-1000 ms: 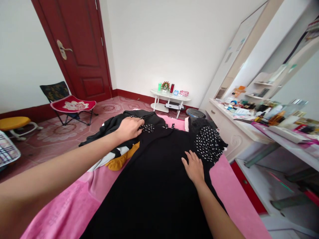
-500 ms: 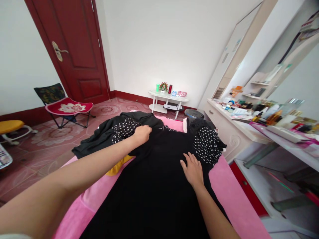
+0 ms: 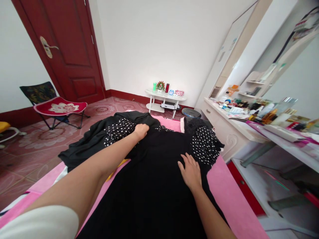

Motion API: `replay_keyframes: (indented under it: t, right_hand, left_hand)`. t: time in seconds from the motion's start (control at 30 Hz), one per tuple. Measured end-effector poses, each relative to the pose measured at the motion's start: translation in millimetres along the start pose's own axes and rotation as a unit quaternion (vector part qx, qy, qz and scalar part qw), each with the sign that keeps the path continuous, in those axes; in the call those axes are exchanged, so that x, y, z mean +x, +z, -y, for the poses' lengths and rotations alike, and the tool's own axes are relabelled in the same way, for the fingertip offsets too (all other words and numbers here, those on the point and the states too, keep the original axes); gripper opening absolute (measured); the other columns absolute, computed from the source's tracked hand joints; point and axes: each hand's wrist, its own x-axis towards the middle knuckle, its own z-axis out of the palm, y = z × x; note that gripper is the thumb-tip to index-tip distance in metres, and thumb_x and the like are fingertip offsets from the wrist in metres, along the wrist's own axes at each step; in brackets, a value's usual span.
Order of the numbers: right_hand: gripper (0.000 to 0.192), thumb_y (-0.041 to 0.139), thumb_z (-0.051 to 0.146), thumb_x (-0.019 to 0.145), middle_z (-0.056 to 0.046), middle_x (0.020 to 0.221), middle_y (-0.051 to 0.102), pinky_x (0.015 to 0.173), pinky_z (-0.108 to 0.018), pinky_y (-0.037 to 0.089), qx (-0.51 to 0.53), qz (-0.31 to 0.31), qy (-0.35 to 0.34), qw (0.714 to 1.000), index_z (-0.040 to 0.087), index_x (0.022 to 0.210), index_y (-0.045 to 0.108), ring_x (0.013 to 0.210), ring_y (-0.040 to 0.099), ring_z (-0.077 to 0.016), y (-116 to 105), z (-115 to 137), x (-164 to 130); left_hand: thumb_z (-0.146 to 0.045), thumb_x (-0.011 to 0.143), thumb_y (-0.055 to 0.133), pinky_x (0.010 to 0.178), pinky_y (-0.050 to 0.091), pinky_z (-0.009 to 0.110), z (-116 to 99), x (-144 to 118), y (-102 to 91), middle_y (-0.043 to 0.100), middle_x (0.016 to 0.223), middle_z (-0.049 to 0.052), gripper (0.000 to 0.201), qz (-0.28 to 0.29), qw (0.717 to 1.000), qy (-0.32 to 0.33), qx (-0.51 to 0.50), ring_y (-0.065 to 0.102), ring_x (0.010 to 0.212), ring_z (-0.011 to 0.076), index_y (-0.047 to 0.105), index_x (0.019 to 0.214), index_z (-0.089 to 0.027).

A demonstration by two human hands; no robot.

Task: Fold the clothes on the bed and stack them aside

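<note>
A black dress (image 3: 154, 186) with black-and-white dotted sleeves lies spread over a pink cover (image 3: 231, 192). Near its upper left part, my left hand (image 3: 142, 130) is closed, its fingers gathered on the black cloth by the left dotted sleeve (image 3: 117, 130). My right hand (image 3: 190, 170) rests flat on the dress, fingers somewhat spread, close to the right dotted sleeve (image 3: 206, 146). Other dark clothing (image 3: 82, 144) is heaped to the left, and a bit of yellow cloth (image 3: 119, 167) shows beneath my left forearm.
A red folding chair (image 3: 61, 107) stands on the tiled floor at left, before a red door (image 3: 67, 49). A small white table (image 3: 165, 95) is by the far wall. To the right, a dresser (image 3: 229, 122) is crowded with bottles; a grey-legged shelf (image 3: 286, 136) juts out beside it.
The view has shifted slightly, and more of my left sleeve shows. Dark clothing at left reaches further toward the lower left. Both hands stay in about the same places on the dress.
</note>
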Motion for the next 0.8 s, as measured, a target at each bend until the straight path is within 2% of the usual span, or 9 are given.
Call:
replay_keyframes:
  t: [0.13, 0.27, 0.37, 0.47, 0.57, 0.63, 0.73, 0.8]
  right_hand:
    - [0.050, 0.029, 0.046, 0.092, -0.005, 0.148, 0.035, 0.110, -0.045, 0.020, 0.000, 0.001, -0.001, 1.000, 0.026, 0.136, 0.044, 0.137, 0.026, -0.0241, 1.5, -0.7, 0.4]
    - [0.050, 0.027, 0.046, 0.093, -0.004, 0.149, 0.033, 0.110, -0.046, 0.020, -0.002, 0.001, -0.001, 1.000, 0.026, 0.136, 0.044, 0.138, 0.024, -0.0242, 2.2, -1.2, 0.3]
    - [0.050, 0.027, 0.046, 0.093, -0.005, 0.148, 0.034, 0.110, -0.046, 0.020, -0.003, 0.002, -0.003, 1.000, 0.025, 0.136, 0.044, 0.137, 0.025, -0.0242, 0.1, 0.0, -0.7]
    - [0.050, 0.028, 0.046, 0.093, -0.005, 0.148, 0.035, 0.109, -0.044, 0.021, -0.004, 0.002, -0.002, 1.000, 0.025, 0.136, 0.044, 0.137, 0.026, -0.0239, -3.1, 2.1, -1.5]
    - [0.050, 0.029, 0.046, 0.093, -0.005, 0.148, 0.035, 0.109, -0.044, 0.021, -0.006, 0.006, 0.001, 1.000, 0.025, 0.136, 0.044, 0.137, 0.026, -0.0242, -5.2, 3.5, -1.2]
    - [0.049, 0.030, 0.045, 0.093, -0.005, 0.148, 0.035, 0.109, -0.044, 0.020, -0.008, 0.008, 0.001, 1.000, 0.025, 0.135, 0.044, 0.137, 0.026, -0.0242, -5.5, 3.6, -0.8]
    - [0.048, 0.030, 0.044, 0.094, -0.005, 0.147, 0.037, 0.109, -0.043, 0.021, -0.009, 0.000, -0.004, 1.000, 0.025, 0.135, 0.045, 0.136, 0.028, -0.0239, -4.6, 3.3, -2.0]
    - [0.047, 0.031, 0.044, 0.094, -0.005, 0.146, 0.039, 0.108, -0.043, 0.022, -0.008, -0.009, -0.008, 1.000, 0.025, 0.134, 0.046, 0.135, 0.030, -0.0244, -4.0, 3.3, -4.1]
  left_hand:
    - [-0.020, 0.085, 0.047, 0.086, 0.045, 0.037, 21.8, 13.4, -19.2, 0.063, 0.111, 0.020, 0.032, -0.043, 0.995, -0.083, 0.034, 0.059, 0.107, 0.0306, 0.059, 0.113, -0.011]
    - [-0.015, 0.082, 0.052, 0.083, 0.045, 0.038, 30.2, 15.3, -20.7, 0.065, 0.104, 0.020, 0.025, -0.041, 0.993, -0.097, 0.046, 0.061, 0.102, 0.0315, 0.064, 0.103, -0.011]
    - [-0.010, 0.085, 0.044, 0.083, 0.045, 0.042, 16.2, 11.2, -13.0, 0.064, 0.102, 0.021, 0.025, -0.044, 0.995, -0.078, 0.044, 0.060, 0.102, 0.0319, 0.064, 0.100, -0.009]
    - [-0.008, 0.088, 0.035, 0.092, 0.040, 0.044, -12.8, 3.8, -4.8, 0.056, 0.118, 0.021, 0.032, -0.074, 0.996, -0.030, 0.033, 0.052, 0.114, 0.0310, 0.060, 0.109, -0.009]
    - [-0.018, 0.090, 0.041, 0.094, 0.041, 0.033, -47.2, -11.2, 12.1, 0.053, 0.125, 0.012, 0.032, -0.078, 0.996, 0.046, -0.002, 0.053, 0.113, 0.0230, 0.057, 0.118, -0.017]
    - [-0.031, 0.090, 0.045, 0.093, 0.043, 0.028, -65.4, -25.2, 32.2, 0.051, 0.128, 0.011, 0.039, -0.066, 0.993, 0.078, -0.057, 0.054, 0.112, 0.0205, 0.050, 0.127, -0.018]
    - [-0.045, 0.091, 0.042, 0.104, 0.036, 0.033, -76.1, -44.7, 68.7, 0.040, 0.142, 0.017, 0.060, -0.059, 0.990, 0.050, -0.118, 0.043, 0.128, 0.0253, 0.037, 0.138, -0.009]
    - [-0.047, 0.091, 0.039, 0.111, 0.026, 0.038, -73.6, -52.5, 89.4, 0.030, 0.148, 0.018, 0.063, -0.083, 0.990, 0.017, -0.111, 0.028, 0.137, 0.0271, 0.034, 0.139, -0.005]
